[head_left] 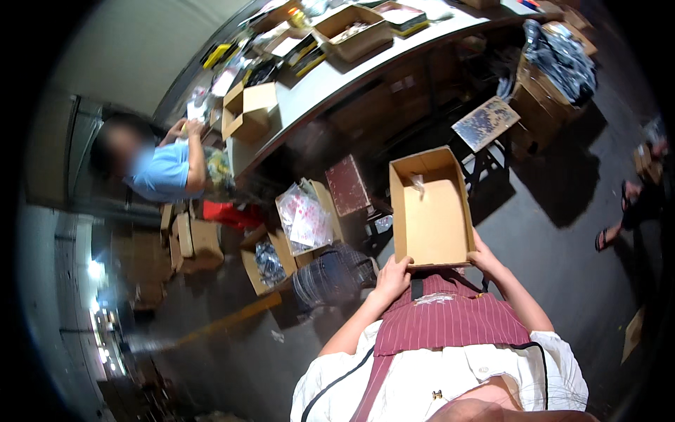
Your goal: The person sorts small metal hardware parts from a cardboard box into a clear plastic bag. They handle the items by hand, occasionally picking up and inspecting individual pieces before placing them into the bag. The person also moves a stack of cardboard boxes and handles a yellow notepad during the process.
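I hold a shallow open cardboard box (437, 228) in front of my body, between both hands. My left hand (392, 276) grips its near left corner, thumb over the rim. At the near right corner, my right hand (485, 254) is closed on the box's side. Inside, toward the far left, lies a small clear plastic bag (418, 184); its contents are too small to tell. The rest of the box's brown bottom shows bare. The fingers under the box are hidden.
A long white-topped table (295, 95) with open boxes runs across the back. Two stools, one worn-topped (486, 124) and one dark red (347, 184), stand beyond my box. A co-worker in a blue shirt (165, 171) works at left. Bag-filled cartons (330, 211) sit on the floor; another person's feet (612, 235) show at right.
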The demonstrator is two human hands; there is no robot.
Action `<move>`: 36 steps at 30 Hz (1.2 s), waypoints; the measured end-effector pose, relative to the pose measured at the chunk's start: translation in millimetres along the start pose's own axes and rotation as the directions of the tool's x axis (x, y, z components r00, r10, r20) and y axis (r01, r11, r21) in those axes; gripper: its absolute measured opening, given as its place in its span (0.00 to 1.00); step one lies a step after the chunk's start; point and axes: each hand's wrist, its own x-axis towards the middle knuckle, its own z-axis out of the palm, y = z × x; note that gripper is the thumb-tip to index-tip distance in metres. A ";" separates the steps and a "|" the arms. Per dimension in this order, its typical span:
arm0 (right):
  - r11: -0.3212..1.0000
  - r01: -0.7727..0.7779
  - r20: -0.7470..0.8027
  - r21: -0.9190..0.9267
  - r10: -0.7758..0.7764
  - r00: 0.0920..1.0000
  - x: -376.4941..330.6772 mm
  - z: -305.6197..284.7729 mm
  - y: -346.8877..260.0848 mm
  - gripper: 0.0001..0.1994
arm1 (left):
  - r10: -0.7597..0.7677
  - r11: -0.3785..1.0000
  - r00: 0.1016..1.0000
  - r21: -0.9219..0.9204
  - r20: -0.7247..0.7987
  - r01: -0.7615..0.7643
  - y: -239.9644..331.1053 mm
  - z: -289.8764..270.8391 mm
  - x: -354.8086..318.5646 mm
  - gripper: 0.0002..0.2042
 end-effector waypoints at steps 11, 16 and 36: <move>0.911 0.100 0.310 -0.401 0.033 0.950 191.9 28.5 -78.7 0.33 | -0.250 0.958 0.921 0.059 -0.299 0.280 -125.8 -33.6 61.1 0.13; 0.633 0.130 0.257 -0.763 0.113 0.960 249.7 -0.6 -95.3 0.24 | -0.389 0.912 0.894 0.045 -0.222 0.408 -225.4 -38.3 100.5 0.11; 0.460 -0.041 0.181 -0.887 0.428 0.886 403.5 -40.0 -148.3 0.17 | -0.744 0.634 0.571 0.098 0.347 0.767 -326.0 -71.7 133.6 0.21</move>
